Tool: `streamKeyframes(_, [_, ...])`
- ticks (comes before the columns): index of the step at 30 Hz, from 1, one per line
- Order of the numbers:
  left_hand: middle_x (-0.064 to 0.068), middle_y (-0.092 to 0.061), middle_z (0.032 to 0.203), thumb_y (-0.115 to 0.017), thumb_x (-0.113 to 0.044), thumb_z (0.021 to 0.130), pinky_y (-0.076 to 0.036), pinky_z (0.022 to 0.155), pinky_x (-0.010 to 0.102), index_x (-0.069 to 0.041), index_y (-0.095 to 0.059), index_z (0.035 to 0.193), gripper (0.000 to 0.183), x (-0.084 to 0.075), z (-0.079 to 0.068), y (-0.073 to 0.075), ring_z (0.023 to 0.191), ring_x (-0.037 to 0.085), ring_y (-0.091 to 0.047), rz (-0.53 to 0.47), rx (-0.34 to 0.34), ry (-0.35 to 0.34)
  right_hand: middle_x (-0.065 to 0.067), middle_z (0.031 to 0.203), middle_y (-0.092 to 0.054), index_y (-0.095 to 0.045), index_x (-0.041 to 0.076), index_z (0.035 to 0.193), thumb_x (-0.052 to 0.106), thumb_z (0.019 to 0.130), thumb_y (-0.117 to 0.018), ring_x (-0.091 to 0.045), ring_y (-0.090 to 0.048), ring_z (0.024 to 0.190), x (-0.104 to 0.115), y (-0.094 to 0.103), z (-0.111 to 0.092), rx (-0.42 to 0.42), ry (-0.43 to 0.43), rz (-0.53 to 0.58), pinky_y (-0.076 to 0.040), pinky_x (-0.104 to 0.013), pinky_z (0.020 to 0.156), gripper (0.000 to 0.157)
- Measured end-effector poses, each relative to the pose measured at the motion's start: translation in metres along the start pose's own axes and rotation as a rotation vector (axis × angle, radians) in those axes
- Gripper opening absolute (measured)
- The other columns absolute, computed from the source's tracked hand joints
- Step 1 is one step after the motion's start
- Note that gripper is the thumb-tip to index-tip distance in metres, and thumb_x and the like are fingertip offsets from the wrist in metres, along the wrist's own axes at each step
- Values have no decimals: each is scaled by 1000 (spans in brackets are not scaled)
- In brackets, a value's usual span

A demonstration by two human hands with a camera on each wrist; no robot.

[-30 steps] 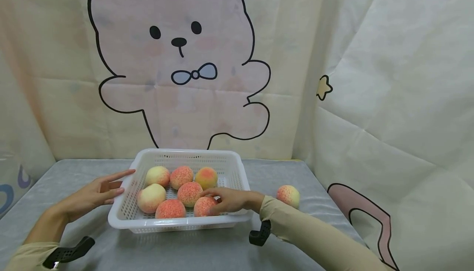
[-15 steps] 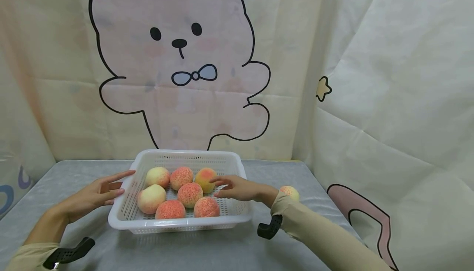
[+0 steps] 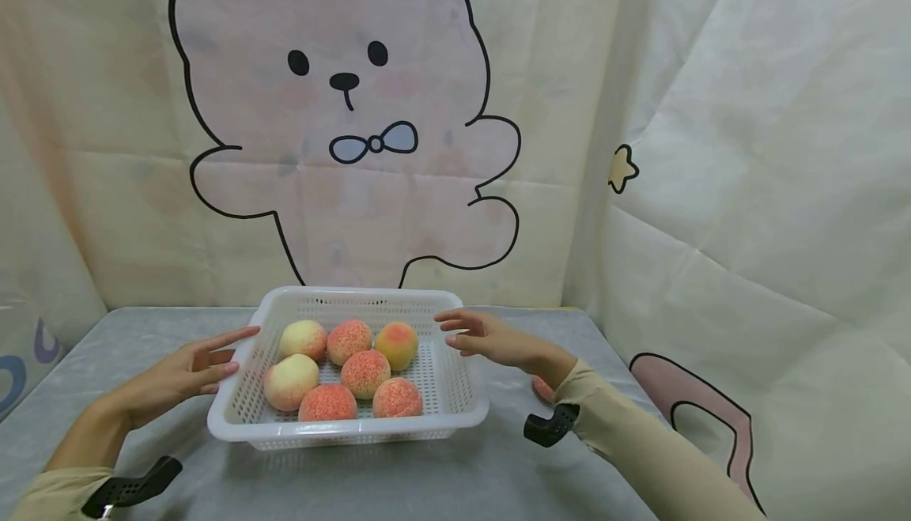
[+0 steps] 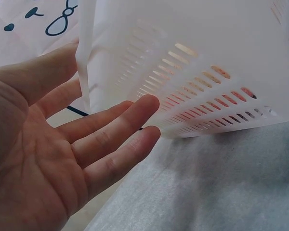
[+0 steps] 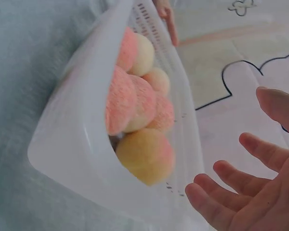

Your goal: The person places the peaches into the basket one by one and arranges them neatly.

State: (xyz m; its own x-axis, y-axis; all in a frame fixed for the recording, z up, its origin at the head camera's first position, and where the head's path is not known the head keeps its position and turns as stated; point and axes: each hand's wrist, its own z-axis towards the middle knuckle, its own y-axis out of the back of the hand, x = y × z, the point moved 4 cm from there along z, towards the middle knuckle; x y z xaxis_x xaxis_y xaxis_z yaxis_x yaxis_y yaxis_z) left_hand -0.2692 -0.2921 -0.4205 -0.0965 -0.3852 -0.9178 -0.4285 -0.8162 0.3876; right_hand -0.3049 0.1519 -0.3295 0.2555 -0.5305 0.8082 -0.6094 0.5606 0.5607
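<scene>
A white perforated plastic basket (image 3: 349, 429) holds several peaches, some speckled red, some pale, and one yellow-orange peach (image 3: 396, 345). My left hand (image 3: 187, 372) rests at the basket's left rim; the left wrist view shows its fingers (image 4: 142, 109) extended along the outer wall. Over the right rim hovers my right hand (image 3: 494, 339), fingers spread and nothing in them. At the basket's front right lies a red speckled peach (image 3: 397, 398). Another peach (image 3: 542, 389) is on the table to the right, mostly hidden behind my right wrist and sleeve.
A grey cloth (image 3: 342, 477) covers the table. Behind it hangs a curtain (image 3: 441, 213) with a cartoon bear, and a pale curtain (image 3: 769, 189) closes the right side. A black wrist strap (image 3: 551, 426) sits at my right cuff.
My right hand has left the front-right peach, risen and moved right to the basket's rim. The peach stays in the basket. My right arm now covers more of the loose peach. Left hand still.
</scene>
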Motion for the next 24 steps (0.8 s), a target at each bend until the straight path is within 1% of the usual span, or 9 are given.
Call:
streamKeyframes(3, [34,-18,163,-51,-24,106,-54,95,60,-15,-16,163,68,0,0,0,131,29,-57,-2,1,-3,-18,158,-42,-41,14,153,31,105,-53,-40,-42,145,-2,10,-6,-16,35,23,-44,-55,112,52])
streamKeyframes(8, [34,-17,164,-50,-24,106,-53,96,59,-16,-15,163,67,0,-1,0,120,0,-59,-20,15,-6,-22,158,-40,-38,8,154,30,106,-52,-43,-42,145,-8,26,-16,-50,40,40,-45,-55,111,55])
streamKeyframes(10, [33,-17,164,-50,-24,106,-53,97,58,-16,-15,163,67,0,-1,0,116,-7,-58,-27,18,-7,-22,158,-40,-39,9,154,31,105,-53,-43,-43,144,-10,31,-20,-63,32,41,-46,-54,110,55])
streamKeyframes(12, [33,-17,164,-50,-23,106,-53,97,58,-16,-15,163,67,0,-2,0,114,-10,-58,-34,17,-8,-21,158,-40,-39,10,154,31,105,-53,-42,-44,143,-12,36,-23,-71,22,45,-46,-53,110,55])
streamKeyframes(15, [34,-16,164,-49,-23,106,-54,96,57,-15,-14,163,67,-1,-2,0,114,-9,-58,-38,16,-11,-20,158,-41,-40,14,153,30,105,-53,-41,-46,142,-18,45,-27,-85,12,51,-46,-53,111,52])
streamKeyframes(17, [33,-17,164,-50,-23,106,-54,96,54,-16,-15,163,67,-1,-2,0,116,-6,-58,-34,11,-3,-19,158,-41,-40,14,153,30,105,-53,-40,-46,142,-25,51,-32,-99,2,53,-46,-53,111,52])
streamKeyframes(18, [33,-17,164,-50,-23,106,-54,96,54,-16,-15,163,67,-2,-1,-1,118,-2,-59,-30,8,-2,-19,158,-41,-40,14,153,29,105,-53,-41,-45,142,-30,54,-35,-109,-1,52,-45,-54,111,52])
streamKeyframes(20, [33,-17,164,-50,-23,106,-54,96,55,-16,-16,163,67,-2,-1,-1,125,10,-59,-24,4,0,-21,158,-41,-39,12,154,29,105,-53,-42,-44,143,-40,61,-42,-129,-13,47,-45,-54,111,53])
streamKeyframes(24, [33,-15,165,-51,-25,105,-53,96,59,-17,-16,163,69,-2,-1,-1,134,36,-54,-11,-4,4,-26,158,-38,-36,7,154,28,106,-51,-45,-41,144,-63,74,-57,-167,-45,23,-46,-54,111,55])
